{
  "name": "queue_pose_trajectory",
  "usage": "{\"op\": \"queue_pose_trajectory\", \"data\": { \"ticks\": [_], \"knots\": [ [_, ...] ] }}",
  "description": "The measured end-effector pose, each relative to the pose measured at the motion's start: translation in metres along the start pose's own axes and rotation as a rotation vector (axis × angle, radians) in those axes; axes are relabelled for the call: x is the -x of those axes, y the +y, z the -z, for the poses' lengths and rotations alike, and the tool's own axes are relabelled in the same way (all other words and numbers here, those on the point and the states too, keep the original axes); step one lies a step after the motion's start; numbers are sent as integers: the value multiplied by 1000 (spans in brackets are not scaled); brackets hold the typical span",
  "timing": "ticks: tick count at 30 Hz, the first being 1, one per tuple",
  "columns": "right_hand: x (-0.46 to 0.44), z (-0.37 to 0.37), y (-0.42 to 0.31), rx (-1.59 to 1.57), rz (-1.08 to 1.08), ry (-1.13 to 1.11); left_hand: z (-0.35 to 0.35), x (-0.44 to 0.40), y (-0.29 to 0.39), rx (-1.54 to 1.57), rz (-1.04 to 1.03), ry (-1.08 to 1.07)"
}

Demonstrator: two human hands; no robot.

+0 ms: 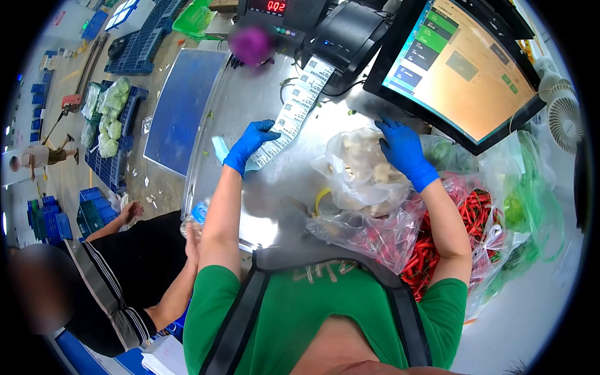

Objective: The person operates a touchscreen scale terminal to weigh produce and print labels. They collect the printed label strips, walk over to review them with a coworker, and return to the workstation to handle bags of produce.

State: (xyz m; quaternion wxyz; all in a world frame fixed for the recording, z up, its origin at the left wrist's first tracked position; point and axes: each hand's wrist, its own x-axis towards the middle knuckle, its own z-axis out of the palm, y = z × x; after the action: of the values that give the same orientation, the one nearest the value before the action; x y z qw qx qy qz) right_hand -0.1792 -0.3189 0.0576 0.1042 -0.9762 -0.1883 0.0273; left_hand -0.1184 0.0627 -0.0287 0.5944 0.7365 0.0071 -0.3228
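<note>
Head view: my left hand, blue-gloved, pinches the long, flat paper label strip trailing from the black printer; my right hand, fingers loosely spread, lies over a crinkled clear bag beside glossy red chillies on the smooth metal tabletop.

On the counter, a label strip runs from the printer at the back to the left hand. Right of it lies a bag of produce, the right hand at its far right. Nearer are bagged chillies; behind the right hand, a monitor. Another person is at left.
</note>
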Motion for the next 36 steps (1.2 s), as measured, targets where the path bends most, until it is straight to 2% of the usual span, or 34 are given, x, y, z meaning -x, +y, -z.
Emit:
{"op": "queue_pose_trajectory", "data": {
  "ticks": [3, 6, 9, 14, 18, 20, 21, 22, 23, 24, 26, 27, 29, 31, 32, 34, 35, 36],
  "knots": [
    [0, -2, -2, 13, 13, -26, -3, 9, -2, 42, 8, 32],
    [-2, 0, -4, -17, -50, -141, -5, 18, -1, 49, -28, 70],
    [-1, 0, -4, -22, -45, -136, -5, 26, 3, 81, -58, 79],
    [-1, -2, -3, -33, 27, -35, -9, 43, 7, 180, -119, 157],
    [-39, 16, -25, -132, 167, 130, -11, 50, 11, 59, -195, 232],
    [-62, 35, -48, -210, 113, 147, -14, 52, 20, 139, -195, 236],
    [-78, 37, -68, -264, 122, 154, -17, 58, 33, 124, -263, 186],
    [-88, 14, -69, -375, 84, 268, -16, 57, 29, 123, -268, 147],
    [-100, 11, -81, -384, -12, 237, -16, 57, 31, 209, -257, 171],
    [-115, 14, -85, -561, -198, -121, -19, 66, 54, 48, -275, 223],
    [-127, -5, -79, -843, -396, -312, -22, 60, 65, 158, -373, 215],
    [-133, -13, -69, -916, -530, -506, -24, 54, 67, 223, -458, 164],
    [-115, -34, -67, -1513, -641, -436, -32, 46, 71, 198, -509, 157],
    [-105, -31, -82, -1991, -689, -573, -42, 49, 80, 109, -518, 177],
    [-99, -42, -85, -2130, -649, -525, -47, 49, 84, 40, -518, 195],
    [-92, -69, -89, -1891, -27, -409, -63, 49, 87, -79, -596, 233],
    [-89, -65, -87, -1996, -7, -433, -70, 50, 89, -120, -603, 250],
    [-88, -61, -85, -2100, 11, -462, -76, 58, 98, -35, -631, 157]
  ]
}}
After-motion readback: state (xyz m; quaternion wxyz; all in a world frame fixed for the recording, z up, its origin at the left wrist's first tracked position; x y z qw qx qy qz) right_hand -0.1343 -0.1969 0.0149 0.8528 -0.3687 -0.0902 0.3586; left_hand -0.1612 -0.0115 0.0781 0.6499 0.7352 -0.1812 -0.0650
